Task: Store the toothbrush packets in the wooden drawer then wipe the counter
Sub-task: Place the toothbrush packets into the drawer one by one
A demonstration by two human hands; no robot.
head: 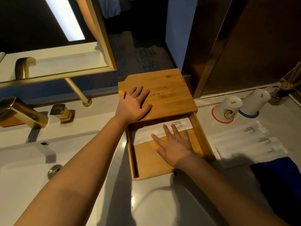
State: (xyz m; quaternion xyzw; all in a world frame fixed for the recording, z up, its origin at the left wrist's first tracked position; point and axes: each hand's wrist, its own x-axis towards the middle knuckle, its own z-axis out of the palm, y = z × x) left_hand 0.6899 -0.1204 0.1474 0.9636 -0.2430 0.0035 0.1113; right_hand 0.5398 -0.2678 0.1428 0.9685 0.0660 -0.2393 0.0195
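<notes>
Fingers [175,130] of both hands are spread flat, nothing gripped, one packet [162,130] pressed in the open drawer [210,144] mid-frame; packets [254,141] left at right risk being forgotten.

Gold faucet [19,111], two upturned cups [231,110]

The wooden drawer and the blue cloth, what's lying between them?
White toothbrush packets lie on the counter between the wooden drawer and the blue cloth, seen from the head view.
</notes>
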